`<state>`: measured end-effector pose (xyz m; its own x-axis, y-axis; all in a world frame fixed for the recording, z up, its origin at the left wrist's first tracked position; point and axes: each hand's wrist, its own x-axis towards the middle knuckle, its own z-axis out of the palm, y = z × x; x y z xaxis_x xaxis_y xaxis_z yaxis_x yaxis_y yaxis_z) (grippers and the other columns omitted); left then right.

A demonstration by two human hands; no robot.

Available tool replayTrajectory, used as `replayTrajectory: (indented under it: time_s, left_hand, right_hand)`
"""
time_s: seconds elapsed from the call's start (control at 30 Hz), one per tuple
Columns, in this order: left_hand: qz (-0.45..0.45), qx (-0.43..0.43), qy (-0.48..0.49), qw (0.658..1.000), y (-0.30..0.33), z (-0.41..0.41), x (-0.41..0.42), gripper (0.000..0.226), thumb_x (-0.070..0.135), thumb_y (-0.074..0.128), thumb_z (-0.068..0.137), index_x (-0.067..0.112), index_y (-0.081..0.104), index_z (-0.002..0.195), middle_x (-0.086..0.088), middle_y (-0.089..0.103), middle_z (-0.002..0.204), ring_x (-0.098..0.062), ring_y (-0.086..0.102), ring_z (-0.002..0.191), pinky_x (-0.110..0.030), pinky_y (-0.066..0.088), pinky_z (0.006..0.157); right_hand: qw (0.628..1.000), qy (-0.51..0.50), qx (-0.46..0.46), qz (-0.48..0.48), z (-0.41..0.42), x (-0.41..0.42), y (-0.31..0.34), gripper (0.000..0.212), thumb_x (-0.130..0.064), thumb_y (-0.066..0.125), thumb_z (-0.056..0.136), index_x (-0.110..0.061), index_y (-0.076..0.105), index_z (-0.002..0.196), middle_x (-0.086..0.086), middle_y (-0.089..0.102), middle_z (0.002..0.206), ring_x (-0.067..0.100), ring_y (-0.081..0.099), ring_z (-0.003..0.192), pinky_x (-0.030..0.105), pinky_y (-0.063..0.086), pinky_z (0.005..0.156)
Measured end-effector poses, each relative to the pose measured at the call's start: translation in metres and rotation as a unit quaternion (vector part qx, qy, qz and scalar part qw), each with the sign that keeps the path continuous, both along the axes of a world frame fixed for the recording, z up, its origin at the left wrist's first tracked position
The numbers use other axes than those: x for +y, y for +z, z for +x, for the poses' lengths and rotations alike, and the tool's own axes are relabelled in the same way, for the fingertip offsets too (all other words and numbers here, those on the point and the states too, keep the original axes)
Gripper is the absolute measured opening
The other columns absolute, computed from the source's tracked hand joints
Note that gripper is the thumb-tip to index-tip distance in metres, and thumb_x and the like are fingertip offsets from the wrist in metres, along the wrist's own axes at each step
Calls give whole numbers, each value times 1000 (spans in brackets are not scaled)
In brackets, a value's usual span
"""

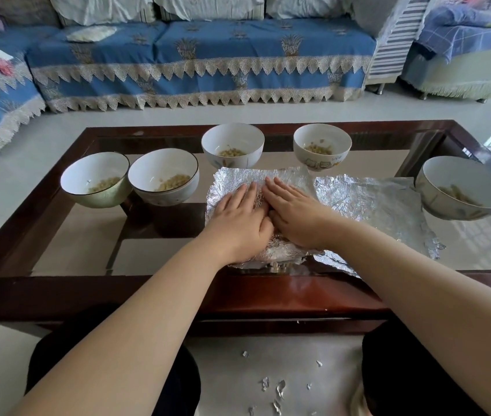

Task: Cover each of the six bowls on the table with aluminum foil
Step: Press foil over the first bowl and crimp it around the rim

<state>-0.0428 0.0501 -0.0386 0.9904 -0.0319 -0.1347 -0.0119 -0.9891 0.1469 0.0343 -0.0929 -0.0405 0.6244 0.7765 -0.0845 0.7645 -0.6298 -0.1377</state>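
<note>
Pressing the foil sheet (pixel 238 181) flat over the covered bowl is the step in hand, as far as I can judge. The bowl itself is hidden under the foil at the near middle of the tabletop (pixel 67 226). Your left hand (pixel 238 217) and right hand (pixel 292 214) both lie palm down on top of the sheet, fingers straight and spread, gripping nothing, thumbs nearly touching.

To do it well, work outward from the centre. Slide your palms toward the rim, then curl the loose foil down around the bowl's side so it holds. Keep the pressure light; thin foil tears, and foil scraps (pixel 280 388) already lie on the floor by your knees.

Five bowls stand uncovered, each with some grain inside: two at the left (pixel 94 178) (pixel 163 175), touching each other, two at the far side (pixel 232 144) (pixel 322 145), and one at the right (pixel 466 187). A second foil sheet (pixel 388 205) lies flat just right of your hands, its near corner reaching the tabletop's front frame.

You have open glass to the near left for moving things. The right-hand bowl sits close to the tabletop's edge, so mind your elbow when you reach for that sheet.
</note>
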Motion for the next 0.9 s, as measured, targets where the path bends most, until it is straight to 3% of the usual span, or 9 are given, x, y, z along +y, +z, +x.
replayTrajectory:
  time_s: [0.07, 0.13, 0.3, 0.43, 0.53, 0.6, 0.67, 0.73, 0.9]
  left_hand:
    - [-20, 0, 12, 1000, 2, 0, -1, 53, 36, 19, 105, 21, 25, 156, -5, -12, 167, -16, -14, 152, -40, -9, 122]
    - [-21, -2, 21, 1000, 3, 0, 0, 55, 36, 18, 106, 18, 18, 158, -3, -10, 167, -14, -11, 152, -39, -6, 122]
    - [41, -63, 12, 997, 4, 4, 8, 59, 31, 26, 105, 11, 11, 159, -2, 3, 167, -19, 6, 151, -41, 12, 121]
    - [34, -42, -14, 998, 2, 7, 8, 62, 32, 25, 105, 12, 3, 159, -1, -6, 167, -15, -9, 153, -36, -4, 123]
    - [16, -34, -15, 999, -3, 9, 10, 64, 34, 25, 105, 13, -1, 159, -1, -9, 167, -14, -11, 152, -35, -6, 124]
    - [5, -39, -10, 999, -4, 7, 10, 65, 36, 28, 104, 14, 1, 159, 0, -7, 167, -14, -9, 152, -35, -5, 123]
    - [-10, -44, -4, 999, -3, 6, 9, 66, 37, 30, 103, 15, 4, 160, 1, -6, 167, -14, -7, 152, -34, -4, 122]
    - [-17, -45, -3, 999, -4, 5, 8, 66, 38, 30, 103, 17, 4, 160, 2, -7, 167, -14, -8, 152, -36, -4, 122]
    - [-24, -58, -5, 998, -7, 6, 9, 67, 39, 31, 103, 17, 4, 160, 1, -6, 167, -14, -8, 153, -38, -2, 124]
  right_hand:
    - [1000, -2, -1, 3, -2, 0, -1, 58, -34, 19, 105, -11, -1, 154, 6, -8, 162, 15, -11, 149, 28, -8, 119]
    - [1000, -2, -2, -2, -3, 0, -1, 58, -35, 18, 105, -11, -2, 154, 6, -9, 162, 15, -12, 148, 27, -9, 118]
    - [1000, -6, -13, -19, -5, 1, 0, 61, -36, 19, 104, -10, -2, 154, 7, -11, 162, 16, -14, 148, 29, -9, 118]
    - [1000, -8, -15, -6, -5, 1, -2, 61, -36, 20, 104, -10, -3, 154, 6, -9, 162, 15, -12, 149, 29, -8, 119]
    - [1000, -13, 8, 7, -3, 1, -4, 61, -37, 22, 103, -11, 0, 155, 4, -7, 163, 13, -11, 149, 28, -7, 119]
    - [998, -19, 48, 45, 0, 5, -1, 58, -33, 26, 104, -10, 10, 155, 5, 3, 163, 13, -2, 150, 26, -2, 119]
    - [988, -51, 79, 123, 4, 7, 3, 48, -26, 31, 104, -9, 32, 149, 6, 24, 159, 17, 19, 147, 25, 12, 117]
    - [984, -74, 46, 155, 5, 10, 1, 43, -23, 34, 104, -10, 42, 144, 6, 37, 153, 21, 33, 141, 29, 23, 114]
    - [991, -56, 25, 120, 4, 11, -11, 51, -21, 31, 103, -11, 24, 152, 5, 22, 160, 20, 19, 147, 32, 15, 119]
